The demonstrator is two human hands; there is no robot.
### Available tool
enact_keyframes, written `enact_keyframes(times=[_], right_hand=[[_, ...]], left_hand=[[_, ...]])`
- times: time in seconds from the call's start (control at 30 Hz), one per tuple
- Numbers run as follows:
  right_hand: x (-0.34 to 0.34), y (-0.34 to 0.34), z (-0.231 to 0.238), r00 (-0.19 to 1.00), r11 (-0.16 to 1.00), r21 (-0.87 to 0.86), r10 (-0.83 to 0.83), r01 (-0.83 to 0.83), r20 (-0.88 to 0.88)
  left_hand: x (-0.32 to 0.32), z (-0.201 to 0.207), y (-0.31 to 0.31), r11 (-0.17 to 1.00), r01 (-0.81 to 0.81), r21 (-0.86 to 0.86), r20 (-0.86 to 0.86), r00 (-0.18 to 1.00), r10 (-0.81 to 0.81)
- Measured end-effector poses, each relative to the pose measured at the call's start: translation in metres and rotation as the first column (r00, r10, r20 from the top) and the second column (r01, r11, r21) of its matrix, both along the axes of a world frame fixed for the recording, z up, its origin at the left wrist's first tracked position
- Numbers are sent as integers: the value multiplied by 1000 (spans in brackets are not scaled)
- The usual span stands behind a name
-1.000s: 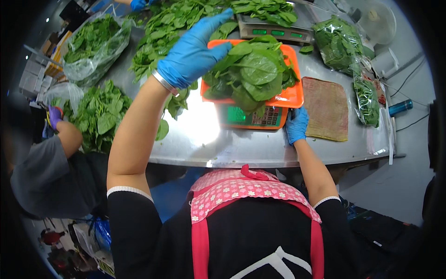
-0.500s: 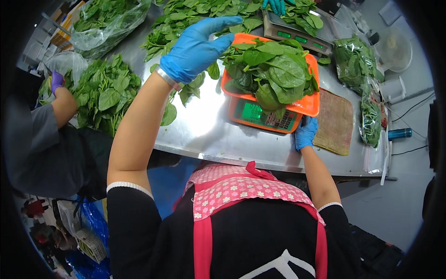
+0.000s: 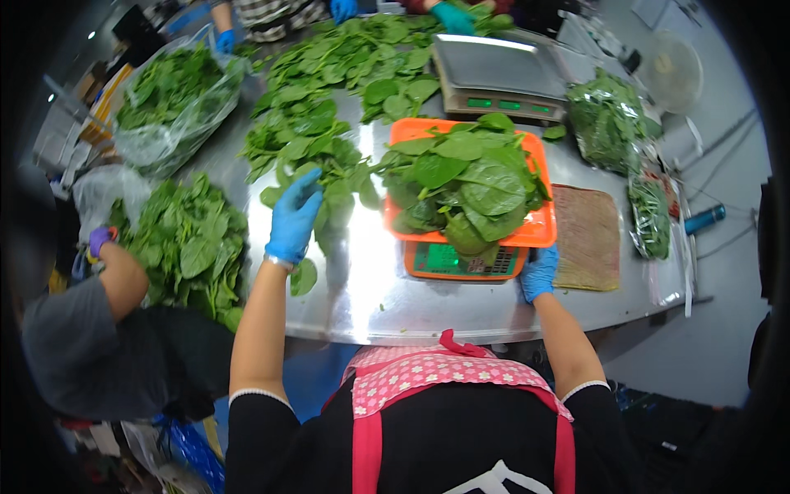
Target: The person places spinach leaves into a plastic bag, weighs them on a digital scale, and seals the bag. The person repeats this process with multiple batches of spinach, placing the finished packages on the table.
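Observation:
My left hand [image 3: 295, 221], in a blue glove, hovers at the near edge of loose green leaves [image 3: 317, 148] on the metal table. Its fingers are apart and nothing is in them. An orange tray [image 3: 539, 224] heaped with broad spinach-like leaves [image 3: 473, 177] rests on an orange scale [image 3: 510, 262] with a lit green display. Against the scale's right side, below the tray's corner, is my right hand [image 3: 540, 272], also blue-gloved. The scale and tray hide its fingertips, so its grip does not show.
Behind the tray stands a second scale [image 3: 498, 70] with a bare metal plate. A brown cloth [image 3: 586, 239] and bagged leaves [image 3: 609, 123] lie to the right. On the left are a leaf pile [image 3: 189, 239], an open plastic bag [image 3: 173, 107] and a co-worker's purple-gloved hand [image 3: 100, 240]. Others' gloved hands work across the table.
My left hand has moved away from the tray, left and nearer to me, over the loose leaves. My right hand stays by the scale. Leaves and a co-worker's hand have left the far scale.

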State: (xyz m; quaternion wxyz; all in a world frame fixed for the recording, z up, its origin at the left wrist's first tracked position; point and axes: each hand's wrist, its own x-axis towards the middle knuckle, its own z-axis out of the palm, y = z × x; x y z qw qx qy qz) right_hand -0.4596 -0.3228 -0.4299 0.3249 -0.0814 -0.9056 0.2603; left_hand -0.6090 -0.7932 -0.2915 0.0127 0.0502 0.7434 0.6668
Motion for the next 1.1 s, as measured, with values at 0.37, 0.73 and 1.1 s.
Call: enact_keyframes(times=[0.37, 0.73, 1.1], right_hand=[[-2, 7, -8, 998, 999, -24, 46, -45, 38], [31, 44, 65, 965, 991, 128, -9, -25, 261], [94, 89, 18, 876, 976, 216, -112, 10, 469]], left_hand=[[22, -21, 44, 987, 10, -163, -191, 981, -41], [-26, -39, 79, 914, -14, -406, -321, 938, -128], [-60, 29, 48, 543, -382, -748, -585, 767, -266]])
